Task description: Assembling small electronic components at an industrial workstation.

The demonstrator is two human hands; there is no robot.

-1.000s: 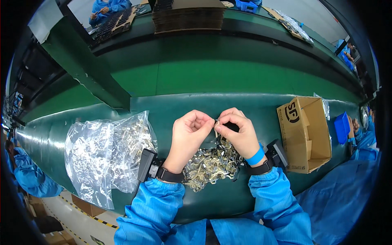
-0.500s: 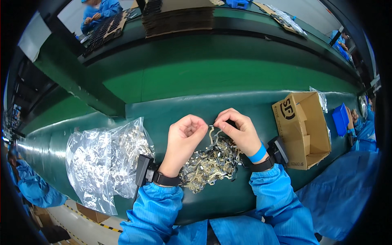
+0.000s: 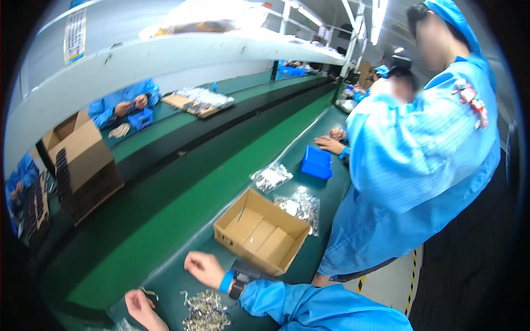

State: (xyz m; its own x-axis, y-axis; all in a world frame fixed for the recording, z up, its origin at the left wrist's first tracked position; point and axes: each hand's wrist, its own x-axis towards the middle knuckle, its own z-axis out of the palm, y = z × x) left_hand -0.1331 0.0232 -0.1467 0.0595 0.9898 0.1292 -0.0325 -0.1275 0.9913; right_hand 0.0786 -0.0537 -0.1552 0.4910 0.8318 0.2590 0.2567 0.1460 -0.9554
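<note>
Lower left, a strip (image 3: 149, 293) at the left hand (image 3: 142, 310), right hand (image 3: 205, 268) curled—grips? Can't tell! Strip-handling, seemingly; next needs a clean pinch.

Box (image 3: 260, 234) in way past R hand (image 3: 204, 268)

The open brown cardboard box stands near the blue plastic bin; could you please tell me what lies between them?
In the head view, a clear plastic bag of small parts lies between the box and the bin; a similar bag lies farther left.
</note>
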